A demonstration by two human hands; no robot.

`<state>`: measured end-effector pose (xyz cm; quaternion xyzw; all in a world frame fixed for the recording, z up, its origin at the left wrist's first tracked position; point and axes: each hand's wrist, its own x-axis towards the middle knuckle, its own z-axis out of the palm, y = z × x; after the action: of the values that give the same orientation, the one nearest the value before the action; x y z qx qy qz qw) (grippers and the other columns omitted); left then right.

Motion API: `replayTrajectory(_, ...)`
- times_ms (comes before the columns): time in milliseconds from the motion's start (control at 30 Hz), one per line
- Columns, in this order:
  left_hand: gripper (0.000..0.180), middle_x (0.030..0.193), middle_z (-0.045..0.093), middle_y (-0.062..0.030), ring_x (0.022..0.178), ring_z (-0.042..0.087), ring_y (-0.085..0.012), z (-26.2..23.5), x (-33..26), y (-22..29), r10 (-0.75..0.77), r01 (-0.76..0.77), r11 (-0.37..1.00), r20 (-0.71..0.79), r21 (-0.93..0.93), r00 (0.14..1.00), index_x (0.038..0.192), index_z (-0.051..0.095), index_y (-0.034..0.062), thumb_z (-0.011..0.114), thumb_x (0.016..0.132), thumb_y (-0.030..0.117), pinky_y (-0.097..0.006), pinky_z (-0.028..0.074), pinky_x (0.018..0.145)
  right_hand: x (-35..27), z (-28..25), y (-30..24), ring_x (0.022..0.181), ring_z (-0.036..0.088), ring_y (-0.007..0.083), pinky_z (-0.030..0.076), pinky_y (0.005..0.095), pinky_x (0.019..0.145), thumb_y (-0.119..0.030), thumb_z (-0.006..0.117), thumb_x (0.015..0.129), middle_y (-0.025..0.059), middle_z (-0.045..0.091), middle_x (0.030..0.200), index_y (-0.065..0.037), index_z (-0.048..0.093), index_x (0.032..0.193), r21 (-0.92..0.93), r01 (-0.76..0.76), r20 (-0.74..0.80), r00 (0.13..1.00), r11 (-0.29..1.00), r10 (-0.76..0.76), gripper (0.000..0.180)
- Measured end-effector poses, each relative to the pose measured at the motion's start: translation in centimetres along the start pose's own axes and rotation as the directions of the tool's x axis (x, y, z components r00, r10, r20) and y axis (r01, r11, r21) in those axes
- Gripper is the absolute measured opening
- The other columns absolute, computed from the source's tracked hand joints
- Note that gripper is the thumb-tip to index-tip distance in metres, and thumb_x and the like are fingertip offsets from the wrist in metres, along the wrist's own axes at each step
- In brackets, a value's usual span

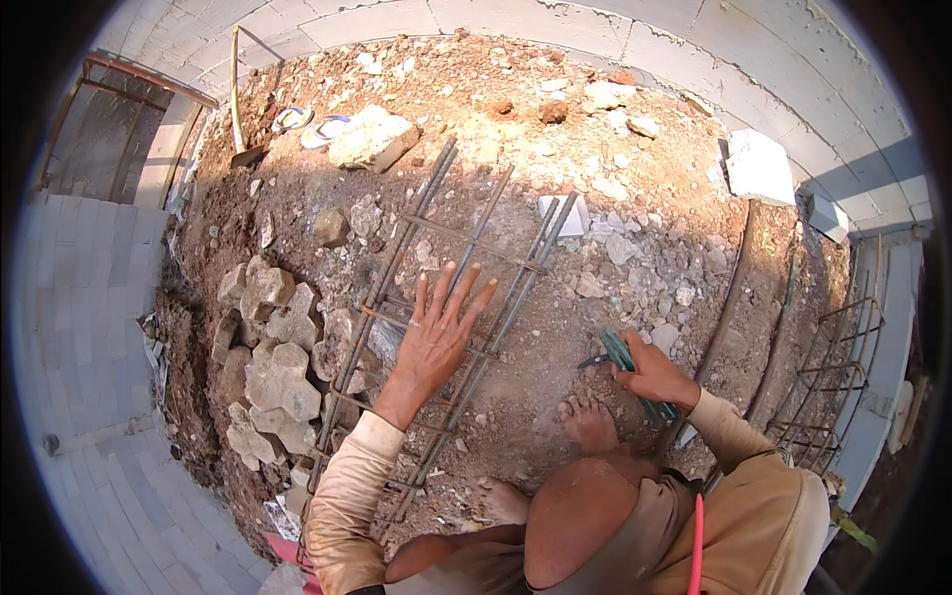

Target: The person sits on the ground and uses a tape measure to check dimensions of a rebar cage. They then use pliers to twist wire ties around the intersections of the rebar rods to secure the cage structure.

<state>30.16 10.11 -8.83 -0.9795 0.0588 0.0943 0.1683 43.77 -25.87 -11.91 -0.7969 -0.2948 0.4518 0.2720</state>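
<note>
A rebar cage point(491, 322) of long ribbed bars and thin cross ties lies slanting over the dirt in front of me. My left hand point(436, 329) is spread over its middle, palm down and fingers apart; whether the palm rests on the bars I cannot tell. To the right of the cage, my right hand point(654, 374) is closed round green-handled pliers point(617, 351). The dark end of the pliers points left, and my fingers hide part of the tool. My bare foot point(588, 424) is on the ground just below that hand.
Broken paving stones point(283, 382) are heaped left of the cage. A large pale rock point(373, 139), sandals point(327, 131) and a hoe point(238, 109) are farther back. Block walls point(555, 25) border the plot. Another rebar cage point(835, 369) stands at the right, near a dark pipe point(732, 288).
</note>
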Motion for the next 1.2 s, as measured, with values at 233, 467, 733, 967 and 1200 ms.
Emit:
replayTrajectory(233,0.139,0.177,0.005,-0.0130,0.163,0.007,-0.0383,-1.3,4.6,-1.2,0.269,-0.258,0.954,0.059,-0.150,0.961,0.171,0.008,0.0281,0.093,0.063,0.043,-0.061,0.009,0.132,0.6,-1.9,5.1,0.096,0.069,0.0339,0.053,0.0434,0.084,-0.001,0.061,0.083,0.0158,0.068,0.105,-0.008,0.026,0.152,0.255,0.074,-0.064,0.996,0.964,-0.059,0.078)
replayTrajectory(467,0.156,0.177,0.004,-0.0145,0.162,0.007,-0.0412,-3.0,7.6,-1.8,0.418,-0.395,0.908,0.267,-0.136,0.868,0.169,0.013,0.0358,0.098,0.041,0.066,-0.062,0.009,0.132,4.2,-3.0,6.8,0.081,0.063,0.0226,0.054,0.0410,0.082,-0.005,0.068,0.091,0.0022,0.058,0.097,-0.010,0.042,0.152,0.467,0.014,-0.073,0.997,0.884,0.023,0.066)
replayTrajectory(733,0.138,0.175,0.004,-0.0222,0.161,0.006,-0.0455,-2.8,7.9,-1.9,0.416,-0.396,0.909,0.267,-0.127,0.869,0.161,0.035,0.0366,0.100,0.041,0.060,-0.065,0.009,0.131,7.1,-7.4,5.6,0.073,0.056,0.0106,0.049,0.0336,0.062,-0.009,0.066,0.101,-0.0020,0.051,0.078,-0.004,0.061,0.136,0.470,-0.217,-0.119,0.945,0.856,0.304,0.035)
replayTrajectory(967,0.121,0.173,0.011,-0.0258,0.159,0.012,-0.0474,-3.2,8.3,-2.0,0.451,-0.418,0.891,0.261,-0.176,0.853,0.151,0.047,0.0305,0.101,0.045,0.054,-0.072,0.011,0.127,14.2,-8.3,9.1,0.066,0.058,0.0131,0.050,0.0319,0.056,-0.002,0.065,0.094,0.0021,0.054,0.081,0.002,0.058,0.115,0.594,0.804,-0.638,0.456,0.020,0.620,0.023)
replayTrajectory(1200,0.110,0.171,0.015,-0.0280,0.159,0.015,-0.0475,-2.2,7.0,-2.9,0.427,-0.392,0.897,0.171,-0.205,0.888,0.138,0.059,0.0197,0.103,0.041,0.046,-0.073,0.013,0.126,11.4,2.6,6.2,0.064,0.057,0.0144,0.048,0.0306,0.058,-0.003,0.069,0.089,0.0054,0.054,0.082,-0.003,0.056,0.119,0.258,0.328,-0.370,0.902,0.909,-0.221,0.033)
